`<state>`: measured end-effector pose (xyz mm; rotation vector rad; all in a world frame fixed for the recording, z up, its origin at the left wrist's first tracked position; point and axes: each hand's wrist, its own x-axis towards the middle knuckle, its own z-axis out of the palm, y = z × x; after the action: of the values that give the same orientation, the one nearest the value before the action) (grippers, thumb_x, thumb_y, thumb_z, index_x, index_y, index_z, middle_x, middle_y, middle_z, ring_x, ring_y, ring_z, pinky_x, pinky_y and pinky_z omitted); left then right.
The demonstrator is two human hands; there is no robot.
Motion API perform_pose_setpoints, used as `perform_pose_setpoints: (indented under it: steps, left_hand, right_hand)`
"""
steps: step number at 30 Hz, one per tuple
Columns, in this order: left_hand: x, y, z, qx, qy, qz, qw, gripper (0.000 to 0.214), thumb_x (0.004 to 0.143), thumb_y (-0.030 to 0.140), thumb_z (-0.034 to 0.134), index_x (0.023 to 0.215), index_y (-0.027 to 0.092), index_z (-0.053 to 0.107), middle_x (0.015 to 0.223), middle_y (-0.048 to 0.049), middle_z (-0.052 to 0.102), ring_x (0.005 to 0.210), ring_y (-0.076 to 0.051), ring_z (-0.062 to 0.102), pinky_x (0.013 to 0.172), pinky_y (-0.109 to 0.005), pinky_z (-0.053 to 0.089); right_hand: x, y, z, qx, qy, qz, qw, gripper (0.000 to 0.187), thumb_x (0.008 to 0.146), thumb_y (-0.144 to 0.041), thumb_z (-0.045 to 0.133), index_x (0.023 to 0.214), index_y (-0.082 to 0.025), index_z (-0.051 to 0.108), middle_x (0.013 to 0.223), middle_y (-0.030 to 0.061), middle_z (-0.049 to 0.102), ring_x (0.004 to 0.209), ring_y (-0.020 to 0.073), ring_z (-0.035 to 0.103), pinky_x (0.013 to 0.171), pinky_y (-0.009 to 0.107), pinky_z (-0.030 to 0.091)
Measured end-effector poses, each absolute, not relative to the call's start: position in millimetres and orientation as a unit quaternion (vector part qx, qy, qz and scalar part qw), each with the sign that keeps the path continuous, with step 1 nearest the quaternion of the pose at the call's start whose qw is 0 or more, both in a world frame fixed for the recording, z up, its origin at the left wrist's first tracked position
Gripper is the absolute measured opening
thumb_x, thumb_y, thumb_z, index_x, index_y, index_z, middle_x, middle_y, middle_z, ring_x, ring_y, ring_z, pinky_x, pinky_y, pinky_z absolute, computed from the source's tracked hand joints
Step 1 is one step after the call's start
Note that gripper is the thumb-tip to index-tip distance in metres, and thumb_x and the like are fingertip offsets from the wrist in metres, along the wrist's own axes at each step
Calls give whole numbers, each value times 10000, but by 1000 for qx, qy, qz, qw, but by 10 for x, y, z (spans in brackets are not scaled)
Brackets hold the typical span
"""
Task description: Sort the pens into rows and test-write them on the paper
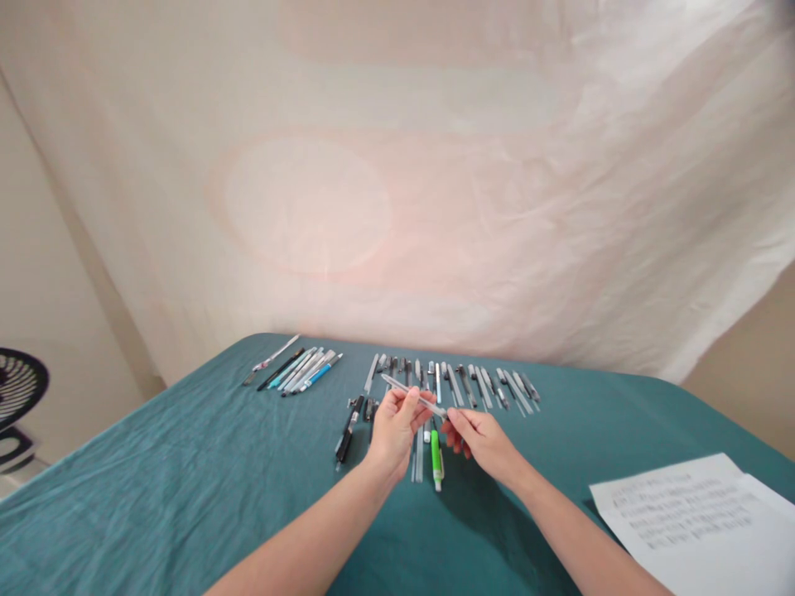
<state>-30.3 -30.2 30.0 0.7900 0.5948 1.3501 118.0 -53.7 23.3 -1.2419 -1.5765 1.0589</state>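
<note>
A slim, whitish translucent pen barrel (397,383) is held slantwise above the table, its far end pointing up to the left. My left hand (397,426) pinches it around the middle between thumb and fingers. At its near right end, my right hand (478,437) has thumb and fingers closed on the tip. Below the hands lie a bright green pen (436,459) and clear tube-like pieces (418,463), partly covered by my left hand. Black pens (345,443) rest just left of that hand.
A row of pens and separate pen parts (472,387) stretches along the back of the green-covered table (186,480). More pens (307,370) lie in a group at back left. Printed sheets (696,513) sit at front right. A black fan (21,387) stands beyond the left edge.
</note>
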Motion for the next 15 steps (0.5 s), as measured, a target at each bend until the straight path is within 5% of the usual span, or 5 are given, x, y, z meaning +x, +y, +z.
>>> perform_pose_setpoints:
  steps: [5,10,15]
  left_hand:
    - [-308,-299,306,341,270,606,666,220,721,300,609,740,168,433,792,-44,636,812,-151,612,788,-324,461]
    - [-307,-301,324,335,278,608,664,230,710,302,621,733,169,435,784,-43,639,803,-152,617,785,-323,464]
    - [-309,-300,323,334,283,614,657,221,714,291,617,730,168,435,782,-40,638,804,-148,615,786,-318,461]
  right_hand:
    - [1172,-554,256,-498,-648,362,449,291,751,-441,518,712,-155,559,551,-21,525,484,92,471,455,192,366]
    - [1163,-552,251,-497,-635,417,420,403,800,-500,389,747,-145,573,599,9,561,479,105,493,409,197,361]
    - [1160,-563,251,-496,-652,360,446,296,759,-444,503,702,-160,559,566,-16,534,497,100,483,464,198,381]
